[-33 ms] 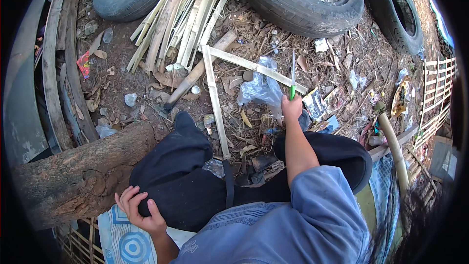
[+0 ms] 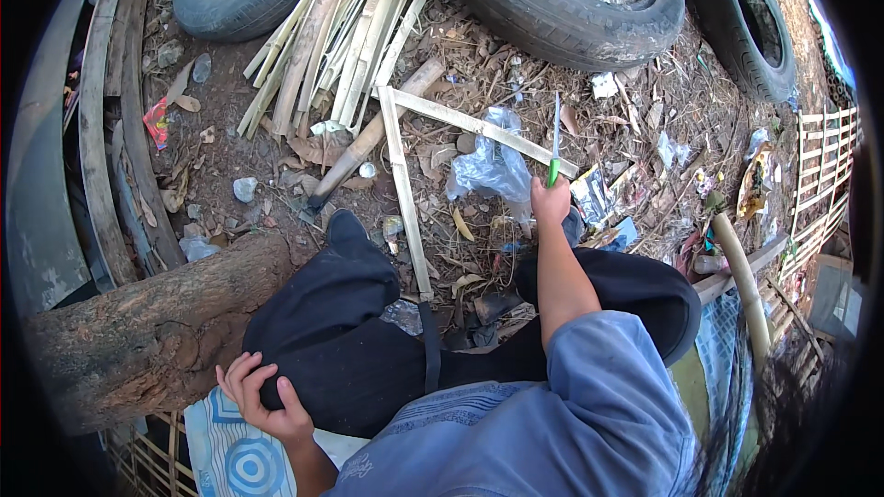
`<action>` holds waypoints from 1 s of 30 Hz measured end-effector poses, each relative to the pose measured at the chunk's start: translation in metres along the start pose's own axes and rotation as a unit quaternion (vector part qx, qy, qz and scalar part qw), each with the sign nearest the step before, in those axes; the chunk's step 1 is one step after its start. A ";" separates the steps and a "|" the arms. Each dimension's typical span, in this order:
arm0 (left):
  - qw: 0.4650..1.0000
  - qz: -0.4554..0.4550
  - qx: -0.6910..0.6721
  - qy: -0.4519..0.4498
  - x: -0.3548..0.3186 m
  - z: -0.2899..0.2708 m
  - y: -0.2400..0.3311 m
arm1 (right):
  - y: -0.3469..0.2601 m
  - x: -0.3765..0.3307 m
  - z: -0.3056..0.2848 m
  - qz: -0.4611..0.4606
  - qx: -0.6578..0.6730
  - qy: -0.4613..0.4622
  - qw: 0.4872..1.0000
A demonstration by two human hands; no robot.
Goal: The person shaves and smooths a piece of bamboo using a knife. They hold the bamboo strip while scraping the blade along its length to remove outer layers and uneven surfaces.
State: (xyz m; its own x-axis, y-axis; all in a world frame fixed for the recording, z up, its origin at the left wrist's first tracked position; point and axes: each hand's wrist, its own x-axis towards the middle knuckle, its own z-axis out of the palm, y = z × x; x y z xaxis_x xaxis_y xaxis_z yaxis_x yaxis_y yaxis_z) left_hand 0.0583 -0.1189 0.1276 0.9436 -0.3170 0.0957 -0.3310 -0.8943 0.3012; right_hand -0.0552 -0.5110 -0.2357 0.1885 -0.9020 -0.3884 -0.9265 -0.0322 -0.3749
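Observation:
My right hand (image 2: 551, 201) is closed around the green handle of a knife (image 2: 555, 140), its thin blade pointing up and away from me. Just left of the blade, a pale bamboo strip (image 2: 442, 112) slants across the littered ground. Its far left end meets a second strip (image 2: 403, 189), which runs back toward my lap; neither is in my hands. A crumpled clear plastic bag (image 2: 493, 166) lies under the slanting strip. My left hand (image 2: 267, 400) rests by my left thigh, fingers loosely curved and apart, holding nothing.
A bundle of split bamboo (image 2: 364, 32) lies ahead, beside a short bamboo pole (image 2: 378, 136). Tyres (image 2: 562, 23) stand along the far side. A thick log (image 2: 157, 327) lies at my left, and a bamboo lattice (image 2: 820, 175) stands far right. Leaves and wrappers cover the soil.
The knife's tip has tilted very slightly to the right. Both hands and the bamboo strips are otherwise as before.

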 end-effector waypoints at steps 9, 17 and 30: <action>0.849 0.355 -0.035 -0.391 0.140 0.052 0.098 | -0.005 0.026 0.038 -0.120 0.036 -0.071 0.990; 0.844 0.436 0.042 -0.309 0.228 0.412 0.114 | -0.030 0.017 0.029 -0.074 0.109 -0.007 0.991; 0.876 0.389 0.063 -0.278 0.240 0.458 0.090 | 0.004 0.076 0.006 -0.093 0.082 0.101 0.987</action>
State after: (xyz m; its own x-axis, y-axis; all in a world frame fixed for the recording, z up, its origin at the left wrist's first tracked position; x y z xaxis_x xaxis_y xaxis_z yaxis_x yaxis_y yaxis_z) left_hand 0.2504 -0.4203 -0.2573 0.2928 -0.9193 -0.2629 -0.9034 -0.3560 0.2390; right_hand -0.0423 -0.5768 -0.2715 0.2666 -0.9550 -0.1301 -0.8135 -0.1506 -0.5617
